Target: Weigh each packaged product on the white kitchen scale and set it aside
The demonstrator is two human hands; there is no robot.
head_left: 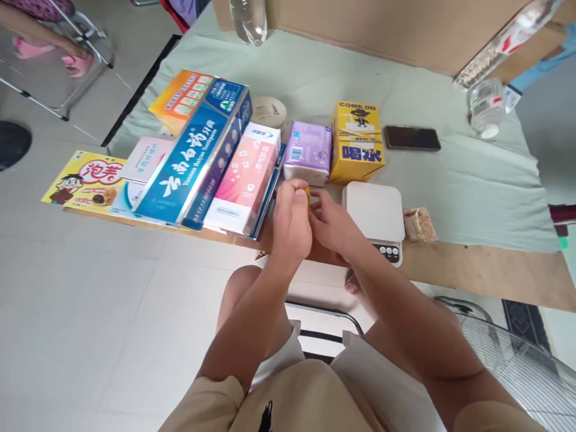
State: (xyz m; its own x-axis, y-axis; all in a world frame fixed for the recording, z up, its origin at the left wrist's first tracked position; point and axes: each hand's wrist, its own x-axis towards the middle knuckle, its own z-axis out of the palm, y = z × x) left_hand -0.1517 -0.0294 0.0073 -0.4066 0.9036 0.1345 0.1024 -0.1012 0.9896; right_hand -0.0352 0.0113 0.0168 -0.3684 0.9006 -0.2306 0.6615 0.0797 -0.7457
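Note:
Near the table's front edge, my left hand (291,222) is closed around a small yellow thing (308,197), mostly hidden by the fingers. My right hand (332,223) meets it from the other side, its fingers bent and pinched at the yellow thing. Just beyond my hands stand a purple packet (307,150) of tissue-like look and a yellow box (358,144) marked "COME ON". A white kitchen scale (375,211) sits right beside my right hand. On the left, closest to my left hand, lies a pink and white box (245,180).
A blue toothpaste box (198,150), an orange box (180,99) and a yellow snack packet (85,180) lie at left. A phone (413,138), a wrapped snack (419,224) and plastic bottles (486,108) are at right. Behind rises a cardboard panel (360,30).

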